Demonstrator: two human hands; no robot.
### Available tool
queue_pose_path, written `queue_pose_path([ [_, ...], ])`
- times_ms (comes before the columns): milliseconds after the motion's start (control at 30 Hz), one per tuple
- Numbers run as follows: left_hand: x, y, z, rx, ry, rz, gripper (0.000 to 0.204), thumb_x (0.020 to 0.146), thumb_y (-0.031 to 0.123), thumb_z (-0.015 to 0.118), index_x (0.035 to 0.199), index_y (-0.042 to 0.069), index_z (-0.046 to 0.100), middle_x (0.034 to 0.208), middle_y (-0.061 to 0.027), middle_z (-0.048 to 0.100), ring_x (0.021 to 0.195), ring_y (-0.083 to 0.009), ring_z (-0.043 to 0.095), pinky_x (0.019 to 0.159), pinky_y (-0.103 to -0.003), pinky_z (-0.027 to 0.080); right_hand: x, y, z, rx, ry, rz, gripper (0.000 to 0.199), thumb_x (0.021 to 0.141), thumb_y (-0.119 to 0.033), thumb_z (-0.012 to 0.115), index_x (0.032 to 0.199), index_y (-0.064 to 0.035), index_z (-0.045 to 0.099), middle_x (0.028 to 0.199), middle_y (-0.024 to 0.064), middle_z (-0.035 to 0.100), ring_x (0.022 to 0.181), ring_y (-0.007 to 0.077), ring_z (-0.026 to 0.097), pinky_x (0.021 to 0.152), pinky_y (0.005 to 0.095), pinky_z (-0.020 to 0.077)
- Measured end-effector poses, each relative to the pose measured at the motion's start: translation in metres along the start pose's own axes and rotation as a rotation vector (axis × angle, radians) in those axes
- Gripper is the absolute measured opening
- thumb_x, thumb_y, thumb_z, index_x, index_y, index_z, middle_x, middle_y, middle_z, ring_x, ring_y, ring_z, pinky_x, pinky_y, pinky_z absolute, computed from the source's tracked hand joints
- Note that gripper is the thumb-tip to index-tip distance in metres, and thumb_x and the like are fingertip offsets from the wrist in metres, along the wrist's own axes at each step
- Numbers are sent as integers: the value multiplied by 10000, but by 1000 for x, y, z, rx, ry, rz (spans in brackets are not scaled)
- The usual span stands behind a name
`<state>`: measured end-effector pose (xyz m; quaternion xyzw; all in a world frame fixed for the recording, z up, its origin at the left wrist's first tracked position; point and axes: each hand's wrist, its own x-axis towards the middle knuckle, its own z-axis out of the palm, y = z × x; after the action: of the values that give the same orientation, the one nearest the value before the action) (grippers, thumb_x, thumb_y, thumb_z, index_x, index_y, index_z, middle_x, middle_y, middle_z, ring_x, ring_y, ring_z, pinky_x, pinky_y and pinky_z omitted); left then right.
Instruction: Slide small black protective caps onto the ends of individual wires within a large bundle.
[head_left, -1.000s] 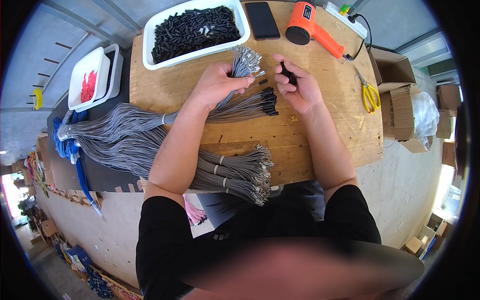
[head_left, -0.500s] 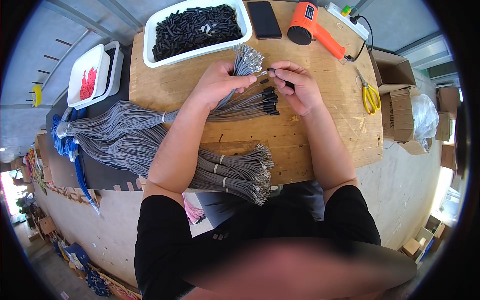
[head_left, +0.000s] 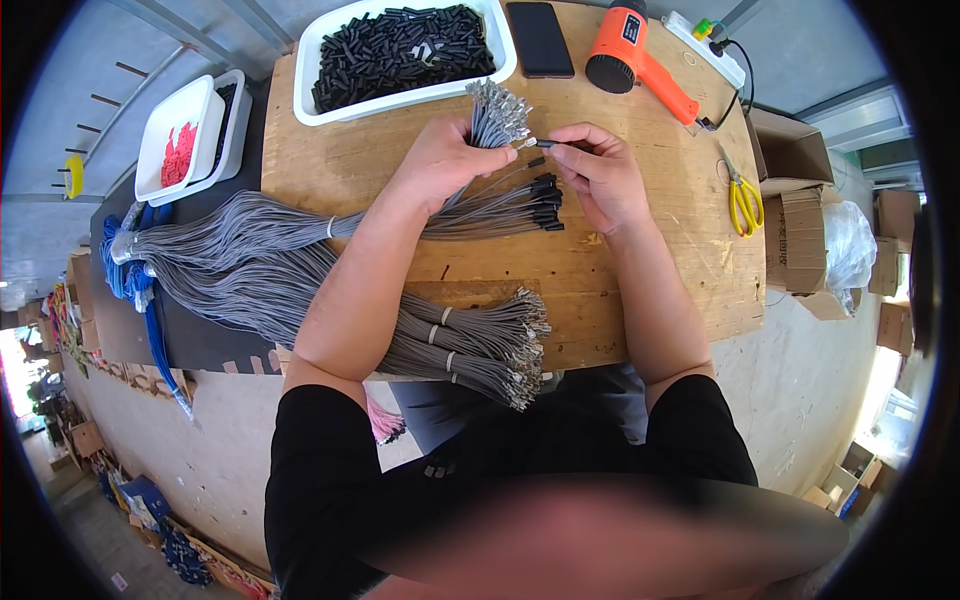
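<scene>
My left hand (head_left: pixel 445 162) is closed round a bundle of grey cables (head_left: pixel 497 118) whose bare silver terminals fan out above the fist. One terminal sticks out past my thumb toward the right. Between the fingertips of my right hand (head_left: pixel 602 178) is a short black sleeve (head_left: pixel 545 143), its left end meeting that terminal; how far it sits over it cannot be made out. Just below my hands lie cables with black sleeved ends (head_left: pixel 545 203). Nearer me, tied grey cable bundles (head_left: pixel 490 345) rest on the wooden table (head_left: pixel 680 275), their silver ends pointing right.
A white tub (head_left: pixel 304 95) of black sleeves stands at the back, beside a phone (head_left: pixel 540 40). Farther right are an orange heat gun (head_left: pixel 640 65), a power strip (head_left: pixel 705 50) and yellow-handled scissors (head_left: pixel 743 200). A white tray (head_left: pixel 205 130) with red pieces sits left.
My right hand has brought the black sleeve left, up against the projecting terminal. My left hand keeps its grip on the cable bundle. The whole view has shifted slightly.
</scene>
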<state>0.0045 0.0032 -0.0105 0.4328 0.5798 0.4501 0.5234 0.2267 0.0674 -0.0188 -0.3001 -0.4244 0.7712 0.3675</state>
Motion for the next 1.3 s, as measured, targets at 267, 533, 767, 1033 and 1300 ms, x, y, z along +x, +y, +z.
queue_pose_path([
  [267, -3, 4, 3, 20, -14, 18, 248, 802, 196, 813, 883, -19, 719, 753, -18, 661, 664, -89, 553, 608, -271, 426, -3, -2, 5, -8, 8, -27, 157, 911, 16, 683, 1068, 19, 687, 897, 56, 683, 629, 29, 456, 506, 163, 311],
  [533, -3, 5, -1, 101, -95, -4, 257, 794, 207, 827, 897, 4, 708, 740, -23, 658, 654, -94, 570, 622, -256, 434, -5, -1, 2, -65, -30, -90, 159, 908, 2, 702, 1065, -14, 720, 780, -32, 596, 644, 35, 460, 542, 187, 337],
  [767, -5, 7, 1, 72, -71, 3, 237, 773, 213, 801, 827, -3, 717, 695, -28, 659, 632, -101, 580, 583, -278, 433, -5, -1, 7, -125, 8, -86, 162, 907, -12, 714, 1069, -23, 721, 784, -36, 603, 653, 32, 467, 557, 179, 354],
  [1033, -3, 3, 0, 81, -82, 22, 245, 773, 217, 800, 829, -7, 717, 697, -30, 661, 637, -105, 584, 593, -283, 437, -5, 2, 3, -157, -27, -110, 143, 913, -23, 717, 1057, -26, 721, 793, -39, 611, 648, 29, 467, 549, 173, 349],
  [1300, -3, 5, 0, 68, -101, 1, 254, 773, 217, 801, 844, -11, 717, 721, -33, 661, 663, -108, 585, 617, -286, 439, -5, 2, 2, -180, -45, -106, 123, 921, -23, 709, 1043, -35, 724, 802, -38, 620, 645, 19, 463, 544, 171, 349],
])
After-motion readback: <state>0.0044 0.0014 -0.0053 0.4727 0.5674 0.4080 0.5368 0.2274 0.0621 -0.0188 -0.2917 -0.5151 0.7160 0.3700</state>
